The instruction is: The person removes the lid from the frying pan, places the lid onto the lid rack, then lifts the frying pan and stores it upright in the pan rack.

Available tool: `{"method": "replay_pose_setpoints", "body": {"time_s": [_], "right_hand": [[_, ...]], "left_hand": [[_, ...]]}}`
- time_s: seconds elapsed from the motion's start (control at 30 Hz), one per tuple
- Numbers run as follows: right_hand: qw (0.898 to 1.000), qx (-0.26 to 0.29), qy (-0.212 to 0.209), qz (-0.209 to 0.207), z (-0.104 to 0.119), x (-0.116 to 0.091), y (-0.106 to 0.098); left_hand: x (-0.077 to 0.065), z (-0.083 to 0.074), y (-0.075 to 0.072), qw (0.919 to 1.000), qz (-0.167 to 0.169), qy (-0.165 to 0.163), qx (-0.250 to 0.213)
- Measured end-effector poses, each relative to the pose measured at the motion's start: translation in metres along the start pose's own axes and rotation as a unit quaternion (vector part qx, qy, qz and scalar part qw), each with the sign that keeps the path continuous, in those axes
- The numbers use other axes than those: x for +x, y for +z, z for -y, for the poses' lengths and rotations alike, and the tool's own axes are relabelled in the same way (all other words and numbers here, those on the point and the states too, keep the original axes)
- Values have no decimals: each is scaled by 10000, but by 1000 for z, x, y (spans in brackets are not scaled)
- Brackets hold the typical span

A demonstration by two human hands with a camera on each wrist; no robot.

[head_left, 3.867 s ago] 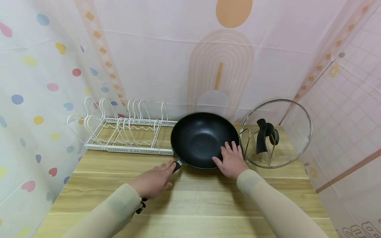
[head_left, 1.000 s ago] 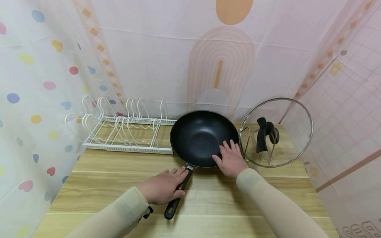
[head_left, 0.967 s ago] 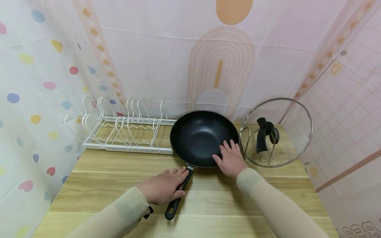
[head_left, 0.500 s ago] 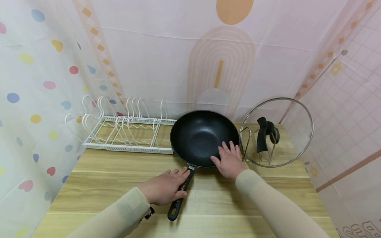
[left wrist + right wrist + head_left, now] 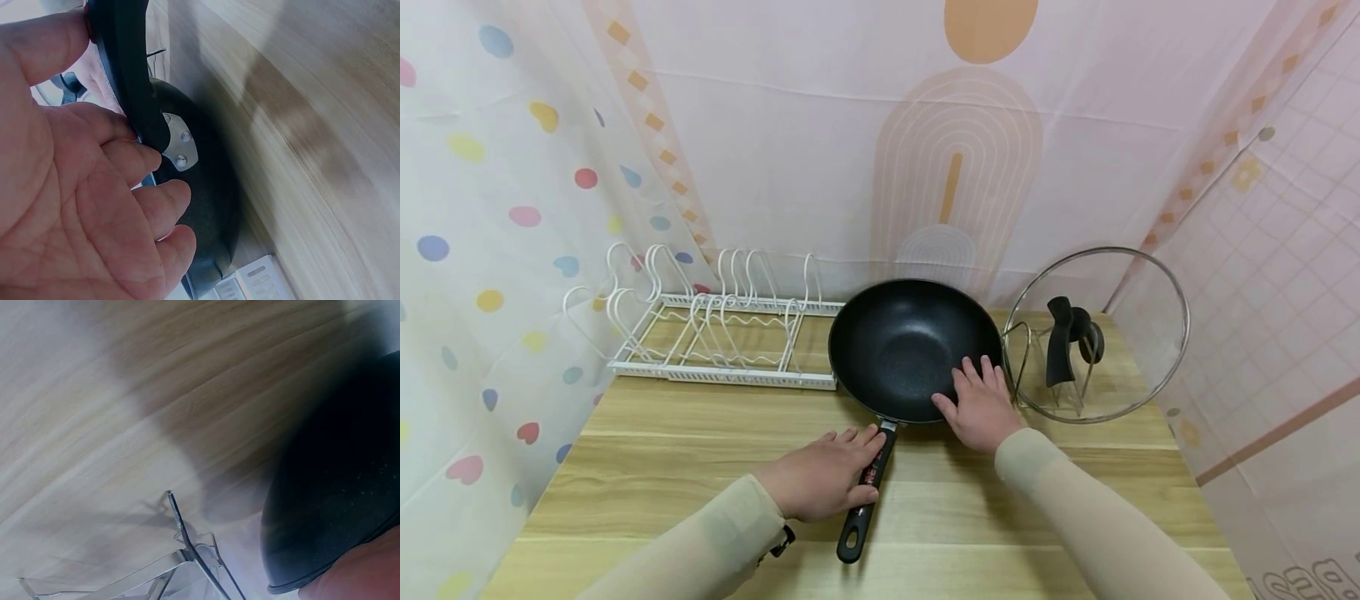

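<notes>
A black wok [image 5: 910, 358] rests on the wooden table, its long black handle [image 5: 854, 532] pointing toward me and slightly left. With thumb and fingertips, my left hand [image 5: 820, 477] touches the left side of that handle, close to its metal bracket. The left wrist view shows those fingers bent only a little, against the handle [image 5: 119, 62] and not round it. My right hand [image 5: 981, 410] lies over the wok's front right rim, fingers spread on the inner wall. Only a bit of it appears beside the wok's dark outer wall [image 5: 337, 487] in the right wrist view.
On the left stands a white wire rack [image 5: 737, 380] with upright dividers, close to the wok. A glass lid [image 5: 1185, 325] with a black handle leans upright in a wire stand [image 5: 1024, 367] right of the wok. Printed curtains [image 5: 775, 167] hang behind the table.
The wok's handle has swung rightward from the lower left, my left hand moving along with it. The wok's bowl keeps its place. My right hand has barely shifted on the rim.
</notes>
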State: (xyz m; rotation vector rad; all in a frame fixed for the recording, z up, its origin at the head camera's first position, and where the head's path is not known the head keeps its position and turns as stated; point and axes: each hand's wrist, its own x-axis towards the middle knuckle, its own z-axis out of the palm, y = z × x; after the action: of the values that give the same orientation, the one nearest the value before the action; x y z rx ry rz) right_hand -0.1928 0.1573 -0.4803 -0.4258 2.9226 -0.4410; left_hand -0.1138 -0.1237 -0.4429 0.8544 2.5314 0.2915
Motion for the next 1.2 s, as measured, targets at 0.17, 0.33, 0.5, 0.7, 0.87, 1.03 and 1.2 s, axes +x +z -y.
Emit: {"method": "replay_pose_setpoints", "body": {"time_s": [0.17, 0.33, 0.5, 0.7, 0.87, 1.03, 1.2], "right_hand": [[9999, -40, -49, -85, -5, 3, 2], [9999, -131, -36, -86, -10, 7, 3], [9999, -95, -54, -113, -12, 8, 2], [9998, -138, -86, -144, -13, 9, 1], [9998, -147, -76, -112, -14, 10, -2], [9997, -211, -99, -88, -16, 12, -4], [9997, -210, -111, -113, -20, 15, -3]], "left_hand": [[2, -2, 1, 9999, -48, 97, -59], [3, -5, 2, 9998, -7, 155, -102], [4, -9, 3, 9998, 58, 114, -171], [5, -10, 4, 9998, 61, 65, -175], [7, -10, 5, 9998, 46, 76, -154], [8, -12, 6, 9998, 21, 91, -189], [11, -13, 8, 9998, 5, 79, -171]]}}
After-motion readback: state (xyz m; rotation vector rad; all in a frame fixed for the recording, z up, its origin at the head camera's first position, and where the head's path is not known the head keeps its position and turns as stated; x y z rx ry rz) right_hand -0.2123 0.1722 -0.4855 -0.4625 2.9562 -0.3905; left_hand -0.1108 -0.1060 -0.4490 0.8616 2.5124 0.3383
